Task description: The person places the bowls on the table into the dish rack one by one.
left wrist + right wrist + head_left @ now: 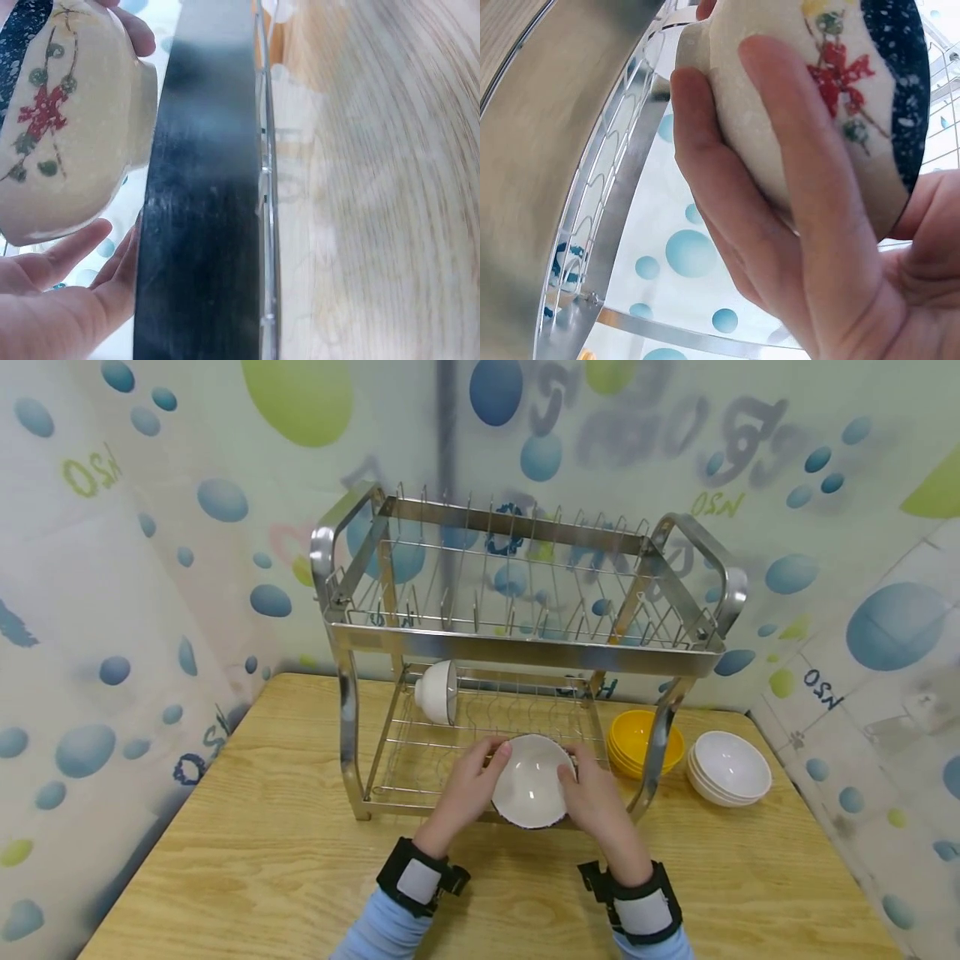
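Both hands hold a white bowl (529,783) just above the front edge of the dish rack (525,647), its hollow facing up toward the head camera. My left hand (470,783) has its thumb at the rim on the left side. On the right side, my right hand (597,799) grips the bowl with the thumb over the rim and fingers underneath. Red flowers and a dark speckled rim band mark the outside of the bowl (780,105) in the right wrist view. Another white bowl (437,693) stands on its side in the lower tier, at the back left.
Stacked yellow bowls (637,745) stand by the rack's right front leg, and stacked white bowls (727,768) sit farther right. The upper tier (517,568) overhangs the lower wire tier (420,760). A wooden table (247,827) carries everything, with a patterned curtain (187,610) behind.
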